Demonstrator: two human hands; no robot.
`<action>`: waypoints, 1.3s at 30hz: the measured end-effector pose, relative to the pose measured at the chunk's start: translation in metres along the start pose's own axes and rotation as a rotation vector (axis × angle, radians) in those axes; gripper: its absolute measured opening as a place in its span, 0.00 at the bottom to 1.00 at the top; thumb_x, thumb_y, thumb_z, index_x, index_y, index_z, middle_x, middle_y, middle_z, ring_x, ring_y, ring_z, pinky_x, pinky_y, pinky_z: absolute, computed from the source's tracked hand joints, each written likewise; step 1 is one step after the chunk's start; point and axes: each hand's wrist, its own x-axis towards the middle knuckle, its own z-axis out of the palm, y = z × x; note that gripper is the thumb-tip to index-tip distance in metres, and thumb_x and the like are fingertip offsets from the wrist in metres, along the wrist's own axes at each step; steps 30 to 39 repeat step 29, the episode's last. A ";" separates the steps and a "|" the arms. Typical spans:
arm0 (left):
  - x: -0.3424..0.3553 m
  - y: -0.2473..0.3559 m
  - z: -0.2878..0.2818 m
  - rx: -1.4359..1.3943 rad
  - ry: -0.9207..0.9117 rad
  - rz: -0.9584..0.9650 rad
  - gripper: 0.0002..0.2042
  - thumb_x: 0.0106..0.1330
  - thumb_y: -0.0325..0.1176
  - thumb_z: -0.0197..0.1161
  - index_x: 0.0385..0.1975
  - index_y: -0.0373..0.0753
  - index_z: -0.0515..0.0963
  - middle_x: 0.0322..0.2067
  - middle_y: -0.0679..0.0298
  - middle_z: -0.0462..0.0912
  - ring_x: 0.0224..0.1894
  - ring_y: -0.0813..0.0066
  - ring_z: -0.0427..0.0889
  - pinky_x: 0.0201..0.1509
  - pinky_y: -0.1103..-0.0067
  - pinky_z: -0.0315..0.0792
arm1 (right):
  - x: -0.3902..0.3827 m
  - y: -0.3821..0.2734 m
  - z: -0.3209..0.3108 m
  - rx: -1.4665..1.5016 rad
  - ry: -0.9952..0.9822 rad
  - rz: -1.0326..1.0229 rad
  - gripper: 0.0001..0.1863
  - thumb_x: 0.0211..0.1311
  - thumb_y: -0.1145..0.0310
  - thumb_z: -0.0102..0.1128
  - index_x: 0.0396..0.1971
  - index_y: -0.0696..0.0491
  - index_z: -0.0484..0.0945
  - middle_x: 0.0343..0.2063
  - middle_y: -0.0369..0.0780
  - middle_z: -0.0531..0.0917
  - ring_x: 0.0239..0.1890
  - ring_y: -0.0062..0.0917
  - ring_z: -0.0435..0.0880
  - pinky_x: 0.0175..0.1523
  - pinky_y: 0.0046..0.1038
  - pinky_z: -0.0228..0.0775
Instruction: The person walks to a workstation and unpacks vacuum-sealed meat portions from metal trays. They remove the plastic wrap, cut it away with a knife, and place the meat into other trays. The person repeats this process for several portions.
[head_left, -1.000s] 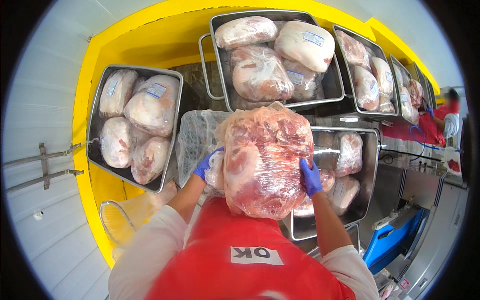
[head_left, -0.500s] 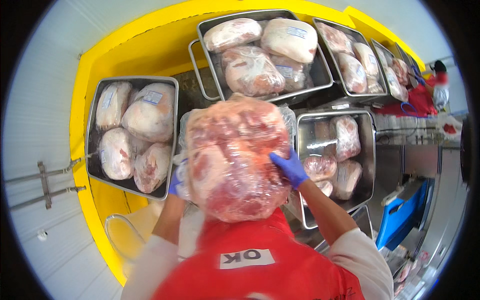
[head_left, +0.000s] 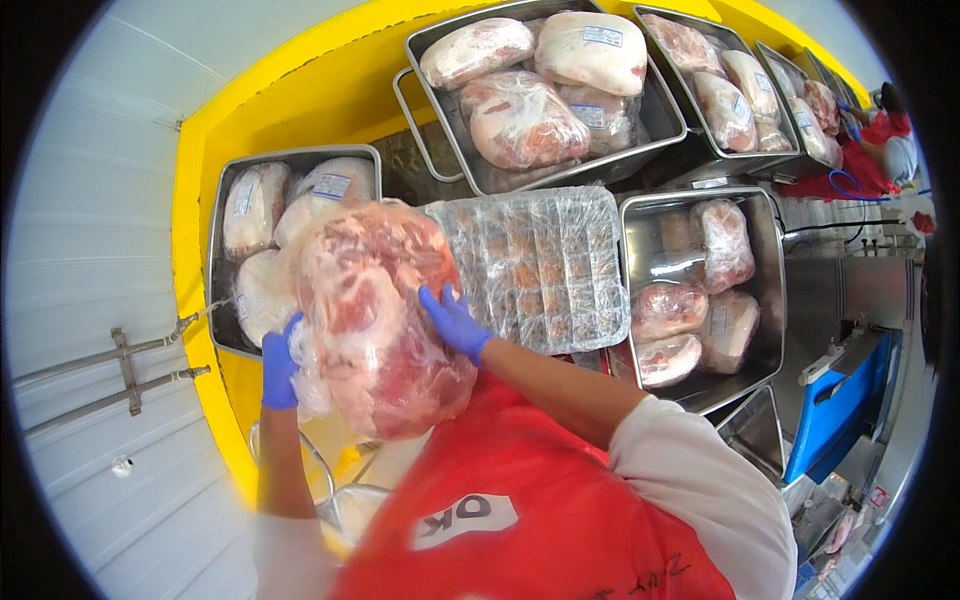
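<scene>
A large piece of raw meat [head_left: 375,330] in clear plastic film is held up in front of me, between both blue-gloved hands. Its left side is gripped by my left hand [head_left: 284,362], with bunched film under the fingers. My right hand [head_left: 453,322] presses on its right side, thumb and fingers against the film. Behind the meat, at the left, stands a metal bin [head_left: 217,300] with several wrapped pieces, partly covered by the one I carry. To its right lies a film-covered tray [head_left: 535,265] with rows of small dark compartments; their contents cannot be made out.
A large metal bin [head_left: 668,128] of wrapped meat stands at the far middle, another bin [head_left: 770,300] at the right. More bins [head_left: 740,165] line the yellow wall [head_left: 300,90] to the far right, near a person in red [head_left: 875,165]. A blue panel [head_left: 840,405] stands right.
The wrapped meat has moved left with both my hands, from over the film-covered tray toward the left bin. The tray is now mostly uncovered. My view has shifted slightly.
</scene>
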 end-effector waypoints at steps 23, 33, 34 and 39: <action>0.153 -0.031 0.198 1.220 0.231 0.715 0.07 0.68 0.33 0.61 0.37 0.37 0.79 0.33 0.61 0.79 0.39 0.64 0.79 0.49 0.67 0.74 | -0.106 -0.074 -0.268 0.134 0.088 0.059 0.42 0.69 0.36 0.54 0.72 0.52 0.63 0.64 0.43 0.75 0.65 0.31 0.74 0.67 0.34 0.67; 0.082 -0.001 0.009 1.449 0.632 0.199 0.07 0.67 0.32 0.61 0.38 0.36 0.83 0.19 0.67 0.82 0.20 0.68 0.77 0.45 0.64 0.76 | -0.117 -0.060 -0.311 -0.221 0.190 -0.122 0.49 0.60 0.39 0.68 0.73 0.52 0.61 0.62 0.51 0.74 0.61 0.40 0.77 0.65 0.37 0.69; 0.082 -0.001 0.009 1.449 0.632 0.199 0.07 0.67 0.32 0.61 0.38 0.36 0.83 0.19 0.67 0.82 0.20 0.68 0.77 0.45 0.64 0.76 | -0.117 -0.060 -0.311 -0.221 0.190 -0.122 0.49 0.60 0.39 0.68 0.73 0.52 0.61 0.62 0.51 0.74 0.61 0.40 0.77 0.65 0.37 0.69; 0.082 -0.001 0.009 1.449 0.632 0.199 0.07 0.67 0.32 0.61 0.38 0.36 0.83 0.19 0.67 0.82 0.20 0.68 0.77 0.45 0.64 0.76 | -0.117 -0.060 -0.311 -0.221 0.190 -0.122 0.49 0.60 0.39 0.68 0.73 0.52 0.61 0.62 0.51 0.74 0.61 0.40 0.77 0.65 0.37 0.69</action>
